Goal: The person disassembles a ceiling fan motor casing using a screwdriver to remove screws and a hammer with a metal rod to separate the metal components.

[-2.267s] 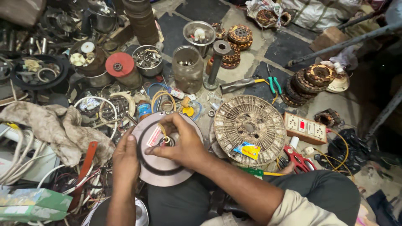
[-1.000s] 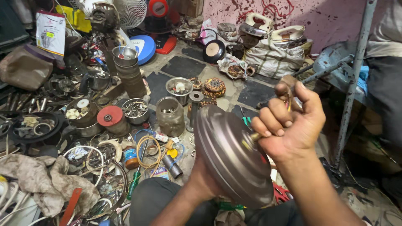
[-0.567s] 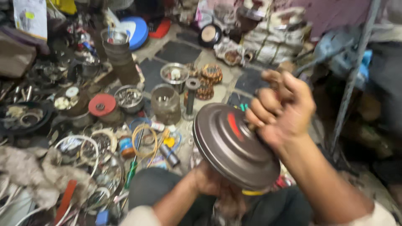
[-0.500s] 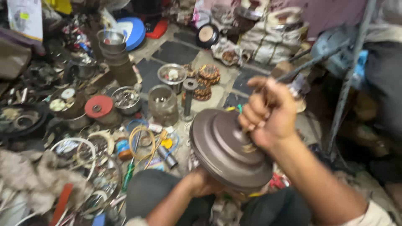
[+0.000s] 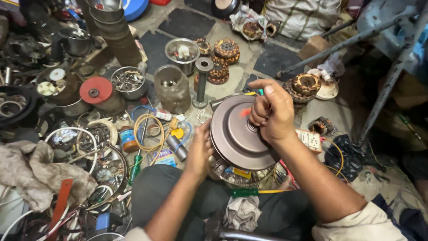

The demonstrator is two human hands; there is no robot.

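Two hands (image 5: 272,111) (image 5: 199,149), one brown motor cover (image 5: 236,138), one glass jar (image 5: 172,88).

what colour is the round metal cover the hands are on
The round domed metal cover is greyish-brown with a small orange mark, clearest in the head view.
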